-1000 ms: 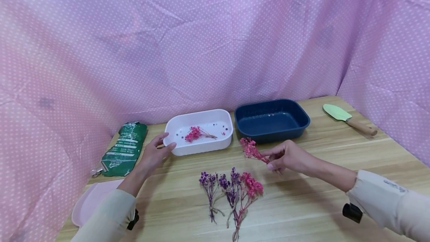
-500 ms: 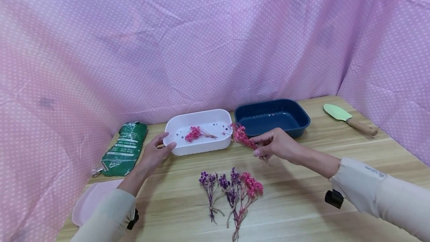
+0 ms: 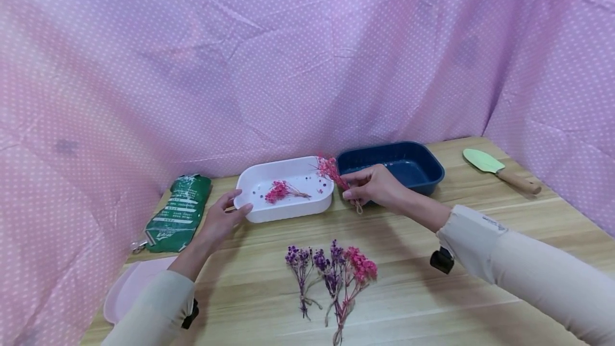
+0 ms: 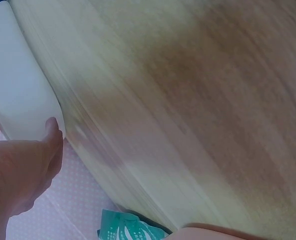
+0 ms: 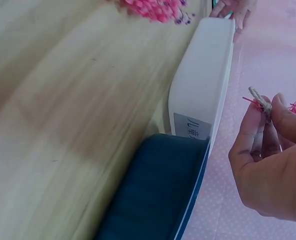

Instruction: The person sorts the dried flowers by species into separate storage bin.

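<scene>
In the head view my right hand [image 3: 372, 186] pinches the stems of a small bunch of dried pink flowers [image 3: 329, 167], raised with its blossoms over the right end of a white plastic tub [image 3: 283, 212]. A twine tie [image 5: 261, 100] on the stems pokes out past my fingers in the right wrist view. My left hand [image 3: 223, 215] grips the tub's left end, thumb near the front corner. Inside the tub lies another pink bunch [image 3: 278, 191] among scattered dark bits. Purple bunches [image 3: 332, 268] and a pink bunch [image 3: 361, 265] lie on the wooden table in front.
A dark blue tub [image 3: 413, 172] stands right beside the white one, behind my right hand. Far right lies a trowel [image 3: 485, 162] with a wooden handle. On the left are a green bag [image 3: 180, 215] and a pale pink lid-like piece [image 3: 127, 287], partly under my left sleeve.
My right hand has carried the pink bunch left and away from me, from in front of the blue tub to the white tub's right end. The left hand has stayed put.
</scene>
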Tool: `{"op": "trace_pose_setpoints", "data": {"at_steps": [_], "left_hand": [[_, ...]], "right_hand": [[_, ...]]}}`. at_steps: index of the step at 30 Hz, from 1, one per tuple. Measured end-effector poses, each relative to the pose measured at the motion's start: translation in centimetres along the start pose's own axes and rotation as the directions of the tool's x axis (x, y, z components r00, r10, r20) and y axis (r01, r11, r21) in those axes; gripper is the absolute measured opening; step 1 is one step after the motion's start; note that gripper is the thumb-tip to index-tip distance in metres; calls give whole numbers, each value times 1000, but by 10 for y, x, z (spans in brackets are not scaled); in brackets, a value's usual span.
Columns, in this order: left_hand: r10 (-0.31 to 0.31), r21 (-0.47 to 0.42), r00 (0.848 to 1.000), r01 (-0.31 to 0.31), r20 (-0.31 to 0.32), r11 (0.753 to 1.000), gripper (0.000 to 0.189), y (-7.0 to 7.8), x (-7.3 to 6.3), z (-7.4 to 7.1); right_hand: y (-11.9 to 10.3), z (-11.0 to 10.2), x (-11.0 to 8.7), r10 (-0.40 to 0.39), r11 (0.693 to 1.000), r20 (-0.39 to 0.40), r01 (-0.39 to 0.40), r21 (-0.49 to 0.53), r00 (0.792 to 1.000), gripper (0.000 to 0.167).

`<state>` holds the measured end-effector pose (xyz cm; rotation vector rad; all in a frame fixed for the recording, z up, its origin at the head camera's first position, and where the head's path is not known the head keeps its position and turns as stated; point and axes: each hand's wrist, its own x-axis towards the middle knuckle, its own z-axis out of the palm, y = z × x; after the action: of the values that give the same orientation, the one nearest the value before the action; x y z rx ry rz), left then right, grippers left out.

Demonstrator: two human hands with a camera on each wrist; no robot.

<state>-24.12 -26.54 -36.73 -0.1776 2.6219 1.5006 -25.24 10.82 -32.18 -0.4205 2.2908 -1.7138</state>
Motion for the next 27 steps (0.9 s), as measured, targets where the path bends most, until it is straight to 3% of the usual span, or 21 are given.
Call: {"op": "trace_pose_setpoints", "data": {"at_steps": [15, 27], "left_hand": [[0, 3, 1000, 0, 3, 1000, 73, 0, -1, 0], [12, -1, 1000, -12, 5, 1000, 74, 0, -1, 0]], "right_hand": [[-15, 21, 56, -9, 999, -127, 3, -42, 992, 39], [-15, 49, 78, 24, 999, -173, -19, 28, 985, 40]]}}
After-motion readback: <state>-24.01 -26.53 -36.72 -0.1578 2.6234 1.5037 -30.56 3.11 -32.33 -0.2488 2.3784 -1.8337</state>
